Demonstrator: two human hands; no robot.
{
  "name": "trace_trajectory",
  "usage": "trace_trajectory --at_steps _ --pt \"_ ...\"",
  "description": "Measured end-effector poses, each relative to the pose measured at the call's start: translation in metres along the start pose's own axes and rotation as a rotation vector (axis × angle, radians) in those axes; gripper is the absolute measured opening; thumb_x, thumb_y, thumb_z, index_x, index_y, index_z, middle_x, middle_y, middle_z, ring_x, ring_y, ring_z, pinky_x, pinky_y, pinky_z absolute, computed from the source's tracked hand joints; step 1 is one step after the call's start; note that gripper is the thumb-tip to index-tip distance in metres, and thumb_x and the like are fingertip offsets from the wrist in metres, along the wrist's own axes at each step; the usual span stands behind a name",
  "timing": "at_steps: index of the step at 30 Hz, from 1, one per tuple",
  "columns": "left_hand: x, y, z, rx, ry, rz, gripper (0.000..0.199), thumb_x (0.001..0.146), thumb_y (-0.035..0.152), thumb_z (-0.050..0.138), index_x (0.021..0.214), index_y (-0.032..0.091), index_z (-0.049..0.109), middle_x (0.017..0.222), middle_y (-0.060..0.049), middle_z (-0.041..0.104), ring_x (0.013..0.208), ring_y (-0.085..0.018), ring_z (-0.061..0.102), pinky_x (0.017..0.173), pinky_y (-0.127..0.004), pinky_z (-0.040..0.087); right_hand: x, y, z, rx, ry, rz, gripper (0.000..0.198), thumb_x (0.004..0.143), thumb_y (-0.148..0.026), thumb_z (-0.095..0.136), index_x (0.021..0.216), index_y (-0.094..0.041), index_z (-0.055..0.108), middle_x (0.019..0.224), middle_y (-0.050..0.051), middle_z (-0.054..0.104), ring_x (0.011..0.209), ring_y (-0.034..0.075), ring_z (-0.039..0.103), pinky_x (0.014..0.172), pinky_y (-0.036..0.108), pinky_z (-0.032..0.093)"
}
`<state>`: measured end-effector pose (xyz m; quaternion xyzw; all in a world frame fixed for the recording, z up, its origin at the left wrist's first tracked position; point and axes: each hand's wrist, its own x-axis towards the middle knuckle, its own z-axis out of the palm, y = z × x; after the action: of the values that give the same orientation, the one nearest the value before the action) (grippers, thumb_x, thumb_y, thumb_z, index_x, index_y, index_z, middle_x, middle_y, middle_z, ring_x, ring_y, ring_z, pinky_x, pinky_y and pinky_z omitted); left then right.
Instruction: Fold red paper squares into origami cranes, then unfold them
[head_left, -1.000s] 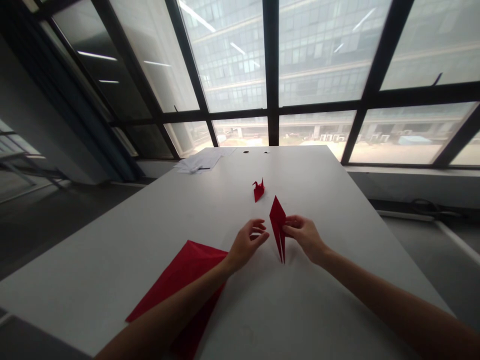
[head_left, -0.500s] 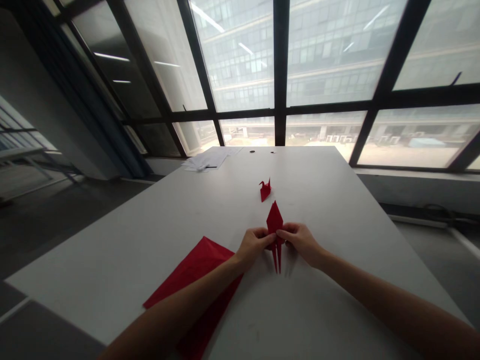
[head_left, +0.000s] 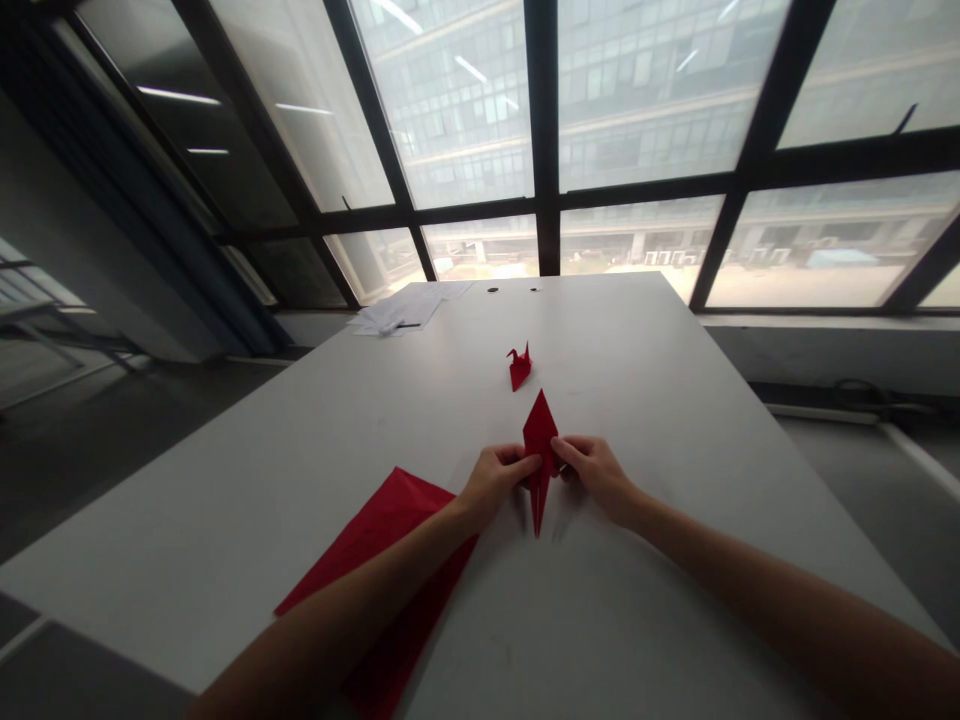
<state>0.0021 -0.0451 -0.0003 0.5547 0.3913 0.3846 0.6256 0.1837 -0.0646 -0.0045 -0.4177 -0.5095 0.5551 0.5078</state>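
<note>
A red folded origami paper [head_left: 540, 430], shaped like a long diamond with a slit in its lower point, is held upright-pointing above the white table. My left hand [head_left: 496, 480] pinches its left edge, thumb on the front face. On the opposite edge my right hand [head_left: 596, 470] grips it between thumb and fingers. Fingers behind the paper are hidden. Just beyond it stands a finished red paper crane [head_left: 520, 368]. A larger sheet of red paper [head_left: 375, 530] lies at the left, partly covered by my left forearm.
The white table [head_left: 637, 620] reaches to the windows. Loose white papers [head_left: 409, 308] with a dark pen-like thing lie at its far left corner. Two small dark spots sit near the far edge. A dark blue curtain [head_left: 150, 220] hangs at the left.
The two narrow lower points of the folded paper, apart before, now lie close together. My right hand has shifted slightly up its edge. The whole view has tilted and moved a little.
</note>
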Motion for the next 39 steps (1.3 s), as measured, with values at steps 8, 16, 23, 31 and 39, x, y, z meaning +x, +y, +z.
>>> trace_trajectory --at_steps 8,16,23,31,39 --pt "0.0004 -0.0015 0.0029 0.11 0.019 0.025 0.036 0.074 0.045 0.079 0.077 0.01 0.072 0.068 -0.005 0.069 0.058 -0.012 0.058 0.056 -0.023 0.044 0.0005 0.0005 0.0043 0.041 0.002 0.01 0.029 0.073 -0.038 0.075 0.085 -0.013 0.076 0.078 0.006 0.071 0.065 0.015 0.055 0.061 0.028 0.039" --pt "0.0016 -0.0053 0.0044 0.121 -0.043 0.122 0.042 0.077 0.04 0.079 0.107 0.014 0.065 0.084 -0.005 0.07 0.073 -0.016 0.066 0.066 -0.026 0.051 0.0057 0.0021 0.0022 0.113 0.166 -0.024 0.025 0.073 -0.038 0.075 0.077 -0.013 0.073 0.062 0.001 0.062 0.054 0.011 0.042 0.053 0.026 0.032" --pt "-0.002 -0.0023 0.0066 0.132 -0.021 0.149 0.047 0.08 0.043 0.075 0.115 0.018 0.057 0.079 -0.001 0.065 0.067 -0.015 0.064 0.059 -0.025 0.051 0.0058 0.0029 0.0017 0.166 0.175 -0.041 0.027 0.073 -0.039 0.075 0.08 -0.013 0.073 0.065 0.002 0.062 0.055 0.011 0.042 0.053 0.027 0.032" --pt "-0.0036 -0.0006 0.0081 0.15 -0.02 0.195 0.055 0.083 0.04 0.071 0.133 0.021 0.054 0.093 -0.005 0.066 0.072 -0.015 0.065 0.061 -0.024 0.052 0.0062 0.0019 0.0014 0.157 0.153 -0.044 0.029 0.074 -0.041 0.075 0.083 -0.013 0.073 0.069 0.003 0.065 0.055 0.011 0.043 0.053 0.027 0.034" --pt "-0.0037 -0.003 0.0084 0.158 -0.011 0.209 0.054 0.084 0.041 0.07 0.131 0.021 0.052 0.097 -0.006 0.064 0.069 -0.013 0.064 0.056 -0.021 0.05 0.0065 0.001 0.0022 0.126 0.167 -0.036 0.032 0.073 -0.044 0.075 0.083 -0.014 0.073 0.07 0.003 0.065 0.056 0.012 0.044 0.054 0.028 0.035"
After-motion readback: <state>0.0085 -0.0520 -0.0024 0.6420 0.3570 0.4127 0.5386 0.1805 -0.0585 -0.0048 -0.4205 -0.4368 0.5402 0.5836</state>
